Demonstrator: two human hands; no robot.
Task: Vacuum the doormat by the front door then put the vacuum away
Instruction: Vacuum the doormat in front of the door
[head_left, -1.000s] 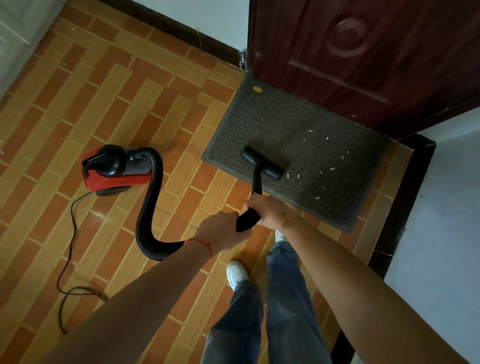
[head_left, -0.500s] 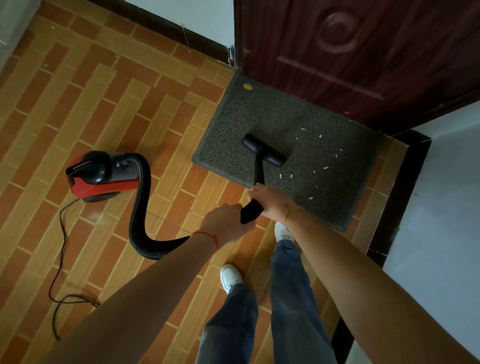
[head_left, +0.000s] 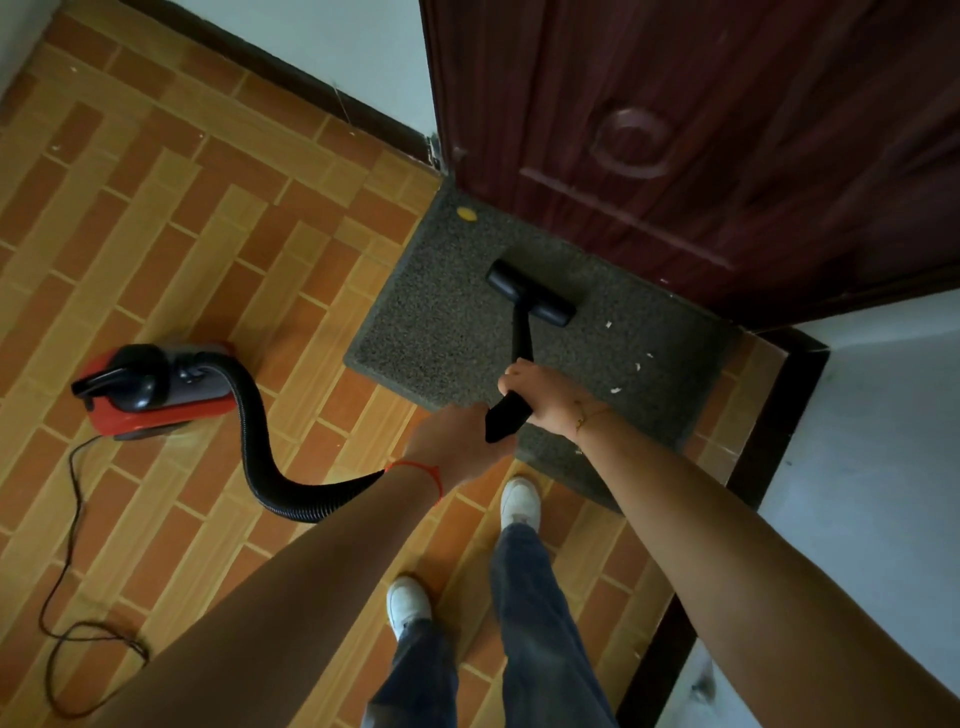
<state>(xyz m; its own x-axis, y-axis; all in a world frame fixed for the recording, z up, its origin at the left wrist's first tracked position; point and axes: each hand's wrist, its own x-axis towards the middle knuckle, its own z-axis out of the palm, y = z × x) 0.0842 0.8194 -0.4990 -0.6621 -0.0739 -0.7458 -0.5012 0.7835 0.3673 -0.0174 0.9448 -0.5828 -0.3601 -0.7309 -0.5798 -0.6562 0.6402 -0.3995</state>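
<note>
A grey doormat (head_left: 447, 317) lies in front of the dark red door (head_left: 701, 145). The black vacuum nozzle (head_left: 531, 292) rests on the mat's far middle, close to the door. Its black wand (head_left: 521, 343) runs back to my hands. My right hand (head_left: 543, 397) grips the wand from the right, and my left hand (head_left: 457, 444) grips its lower end where the ribbed black hose (head_left: 260, 452) joins. The hose curves left to the red and black vacuum body (head_left: 150, 387) on the tiled floor. White scraps (head_left: 615, 389) lie on the mat's right part, a yellow speck (head_left: 466, 213) at its far left corner.
The vacuum's black cord (head_left: 72, 525) trails over the orange tiles at the lower left. My feet in white shoes (head_left: 519, 501) stand at the mat's near edge. A white wall (head_left: 878, 467) with dark skirting closes the right side.
The nozzle has been pushed forward across the mat towards the door, past the scraps in its path. Both hands followed it, and I stepped closer to the mat.
</note>
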